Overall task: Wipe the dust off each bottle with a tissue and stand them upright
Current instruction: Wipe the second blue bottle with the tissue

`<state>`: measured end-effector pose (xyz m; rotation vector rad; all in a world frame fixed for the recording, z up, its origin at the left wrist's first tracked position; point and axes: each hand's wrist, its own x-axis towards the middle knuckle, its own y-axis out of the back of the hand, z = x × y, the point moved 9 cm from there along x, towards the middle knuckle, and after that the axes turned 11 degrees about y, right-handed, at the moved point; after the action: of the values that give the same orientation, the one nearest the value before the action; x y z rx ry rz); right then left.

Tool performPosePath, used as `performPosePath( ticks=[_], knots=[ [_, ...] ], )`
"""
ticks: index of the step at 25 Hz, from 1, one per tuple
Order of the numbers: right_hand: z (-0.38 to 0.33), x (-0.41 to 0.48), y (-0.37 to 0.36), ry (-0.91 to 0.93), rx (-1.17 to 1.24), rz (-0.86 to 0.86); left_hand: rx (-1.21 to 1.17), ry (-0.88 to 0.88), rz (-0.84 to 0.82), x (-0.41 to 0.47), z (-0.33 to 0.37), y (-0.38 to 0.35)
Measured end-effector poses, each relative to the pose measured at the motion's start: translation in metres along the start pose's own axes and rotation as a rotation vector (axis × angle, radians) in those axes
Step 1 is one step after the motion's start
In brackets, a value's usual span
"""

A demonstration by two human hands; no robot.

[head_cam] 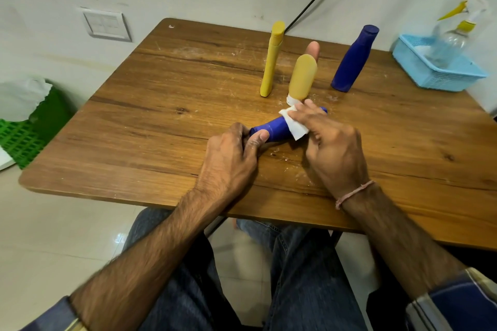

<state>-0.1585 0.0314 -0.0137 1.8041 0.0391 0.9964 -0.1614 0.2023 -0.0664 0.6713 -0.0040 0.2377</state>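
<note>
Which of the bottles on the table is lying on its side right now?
The blue bottle held between both hands, nearest the person. The tall yellow bottle, the tan tube and the other blue bottle all stand upright.

We see blue lying bottle (277, 129) | white tissue (295, 126) | tall yellow bottle (271, 62) | tan tube (302, 76) with white cap | dark-blue standing bottle (355, 59) | brown wood-grain bench (161, 105) | light-blue basket (441, 72) | green crate (27, 131)

Plain home room: wall switch plate (107, 25), tiled floor (53, 236), wooden table (161, 105).
</note>
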Motion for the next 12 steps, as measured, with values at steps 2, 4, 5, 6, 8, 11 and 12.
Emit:
performPosePath(
  ticks=[2, 4, 5, 6, 8, 11, 12],
  knots=[
    [-0.014, 0.0, -0.007, 0.033, -0.015, -0.006, -0.01, -0.002, 0.009, 0.0, 0.0, 0.001],
    [-0.04, -0.004, -0.019, 0.178, -0.012, -0.049, -0.005, -0.018, 0.011, 0.0, 0.001, 0.003],
    [-0.044, -0.006, -0.021, 0.233, -0.003, -0.074, -0.004, -0.023, 0.009, -0.001, 0.001, 0.003],
    [-0.04, -0.006, -0.019, 0.252, 0.007, -0.093, -0.006, -0.025, 0.008, -0.001, 0.001, 0.002],
    [-0.009, -0.002, -0.009, 0.146, 0.0, -0.092, 0.004, -0.012, 0.003, -0.001, 0.001, 0.002],
    [0.045, 0.001, 0.009, -0.164, -0.08, -0.036, 0.018, 0.001, -0.017, -0.002, 0.002, 0.0],
    [0.052, 0.001, 0.011, -0.218, -0.09, -0.023, 0.02, 0.001, -0.017, -0.002, 0.002, 0.001]
  ],
)
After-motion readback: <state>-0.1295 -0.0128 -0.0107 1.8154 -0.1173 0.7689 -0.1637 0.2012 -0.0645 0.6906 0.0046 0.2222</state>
